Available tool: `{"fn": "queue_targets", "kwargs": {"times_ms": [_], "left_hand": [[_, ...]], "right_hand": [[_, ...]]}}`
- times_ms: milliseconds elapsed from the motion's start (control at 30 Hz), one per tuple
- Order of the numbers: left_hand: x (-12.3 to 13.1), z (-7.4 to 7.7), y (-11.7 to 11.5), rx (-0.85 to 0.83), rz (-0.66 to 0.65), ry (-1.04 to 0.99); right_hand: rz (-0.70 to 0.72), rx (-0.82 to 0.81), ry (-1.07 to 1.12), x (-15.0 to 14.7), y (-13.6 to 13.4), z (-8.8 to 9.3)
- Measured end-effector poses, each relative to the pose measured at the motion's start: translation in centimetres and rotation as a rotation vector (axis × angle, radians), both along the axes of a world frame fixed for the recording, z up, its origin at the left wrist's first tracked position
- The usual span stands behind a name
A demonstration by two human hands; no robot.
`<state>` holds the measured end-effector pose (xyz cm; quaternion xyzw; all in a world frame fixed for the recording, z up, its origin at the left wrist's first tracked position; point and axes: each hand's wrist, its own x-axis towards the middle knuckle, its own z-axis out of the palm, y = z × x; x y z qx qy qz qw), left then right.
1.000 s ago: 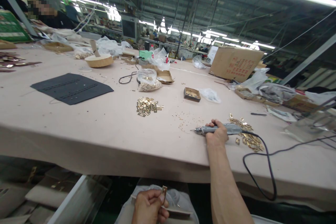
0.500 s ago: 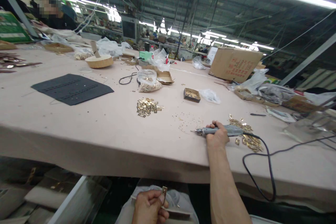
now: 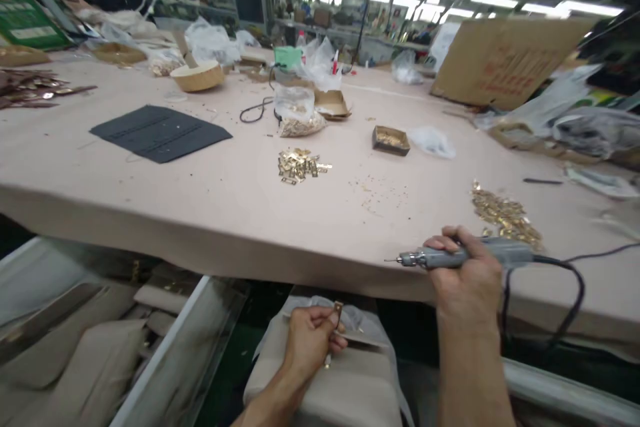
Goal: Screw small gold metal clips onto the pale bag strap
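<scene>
Right hand [image 3: 467, 277] gripped the grey electric screwdriver [image 3: 465, 256] at the table [image 3: 200, 213] edge; left hand [image 3: 313, 340] pinched what looked like a brass fitting [image 3: 337, 312].

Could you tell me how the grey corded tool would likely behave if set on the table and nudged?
The grey tool, in the right hand, has a round barrel, so it may roll. Its black cord curves over the table edge and could drag it.
</scene>
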<state>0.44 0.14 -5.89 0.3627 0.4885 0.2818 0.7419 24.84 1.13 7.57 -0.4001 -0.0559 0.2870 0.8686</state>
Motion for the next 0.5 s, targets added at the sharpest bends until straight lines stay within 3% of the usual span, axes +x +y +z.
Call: {"fn": "queue_targets", "kwargs": {"times_ms": [100,200,367,500], "left_hand": [[0.0,0.4,-0.3,-0.010,-0.011,-0.017],[-0.1,0.5,-0.8,-0.002,-0.032,-0.016],[-0.3,1.0,-1.5,0.024,-0.042,-0.010],[-0.5,1.6,-1.6,0.045,-0.045,-0.002]], "right_hand": [[0.027,-0.029,0.060,-3.6,-3.0,0.2],[-0.007,-0.132,0.092,-6.5,-4.6,-0.8],[-0.024,-0.233,0.127,-8.9,-4.7,-4.0],[-0.051,-0.280,0.150,-9.5,-4.0,-5.4]]}}
